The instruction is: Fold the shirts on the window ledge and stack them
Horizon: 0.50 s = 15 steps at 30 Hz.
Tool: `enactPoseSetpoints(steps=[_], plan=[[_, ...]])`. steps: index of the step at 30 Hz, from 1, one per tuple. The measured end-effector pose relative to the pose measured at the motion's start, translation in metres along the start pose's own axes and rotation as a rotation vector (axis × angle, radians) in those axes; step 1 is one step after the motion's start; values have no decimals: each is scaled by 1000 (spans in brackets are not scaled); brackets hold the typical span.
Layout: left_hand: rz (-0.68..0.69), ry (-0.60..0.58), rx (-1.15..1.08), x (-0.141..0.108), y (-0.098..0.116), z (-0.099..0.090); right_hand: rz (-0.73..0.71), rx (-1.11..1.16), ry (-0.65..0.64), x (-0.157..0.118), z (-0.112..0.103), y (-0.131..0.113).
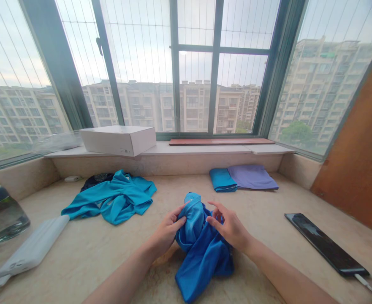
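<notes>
A crumpled blue cloth (205, 253), lighter blue at its upper part, is bunched up at the front middle of the stone counter. My left hand (169, 228) grips its left side, with thumb and fingers closed on the fabric. On the right side, my right hand (228, 223) has its fingers curved and apart, the index finger raised and the thumb by the cloth's edge. The lower end of the cloth hangs loosely toward me.
Teal garment (119, 198) and dark cloth (99, 180) lie back left; folded teal cloth (223, 180) and purple cloth (252, 176) back right. A power bank (33, 245) and bottle (4, 215) stand left, a phone (325, 244) right. White box (119, 140) on the sill.
</notes>
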<state>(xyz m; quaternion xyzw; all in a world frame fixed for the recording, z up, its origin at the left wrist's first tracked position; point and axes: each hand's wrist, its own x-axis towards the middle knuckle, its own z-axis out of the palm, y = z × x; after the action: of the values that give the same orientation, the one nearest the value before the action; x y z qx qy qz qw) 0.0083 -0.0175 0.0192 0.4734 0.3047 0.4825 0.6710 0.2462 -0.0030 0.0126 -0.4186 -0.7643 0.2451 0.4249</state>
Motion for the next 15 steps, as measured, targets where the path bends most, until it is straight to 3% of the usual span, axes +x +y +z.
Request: enactPoseSetpoints(steps=[3,6,10,15], plan=[[23,-24,1,-5,5,7,-18,-67,-198,3,5,7],[85,76,-18,-6,12,7,-19,-66,-174,4,8,2],[237,335,-99,-1,29,-10,94,64,185,14,-13,5],[471,647,-216,8,51,-42,223,402,869,31,-60,39]])
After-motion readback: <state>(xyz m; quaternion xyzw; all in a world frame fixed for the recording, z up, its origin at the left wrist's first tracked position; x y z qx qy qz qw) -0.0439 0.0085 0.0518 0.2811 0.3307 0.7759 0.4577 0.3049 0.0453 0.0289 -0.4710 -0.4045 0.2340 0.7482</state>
